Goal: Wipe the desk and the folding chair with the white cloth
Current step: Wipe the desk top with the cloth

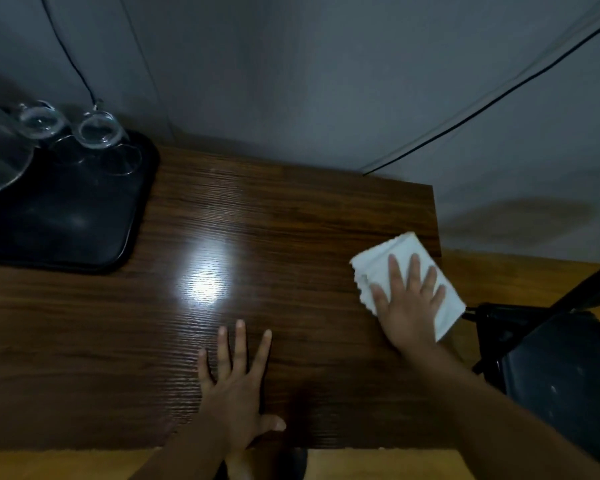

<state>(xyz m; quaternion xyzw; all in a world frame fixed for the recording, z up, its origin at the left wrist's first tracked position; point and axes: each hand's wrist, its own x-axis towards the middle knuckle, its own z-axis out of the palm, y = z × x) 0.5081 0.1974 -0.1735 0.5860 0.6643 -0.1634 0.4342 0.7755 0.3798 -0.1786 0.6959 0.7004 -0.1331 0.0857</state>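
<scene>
Our right hand [407, 306] pressing flat, fingers straight, on our folded white cloth [409, 275] at frame right, dark wood-grain desk [257, 237] beneath, our left hand [234, 393] splayed flat low centre, black folding chair [561, 375] lower right, black plastic tray [66, 209] upper left

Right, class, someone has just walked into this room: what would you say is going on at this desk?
A person is wiping a dark wooden desk. The right hand presses a folded white cloth flat near the desk's right edge, while the left hand rests open on the wood near the front. A black tray with clear glasses sits at the back left. A black folding chair stands to the right, not being touched.
</scene>
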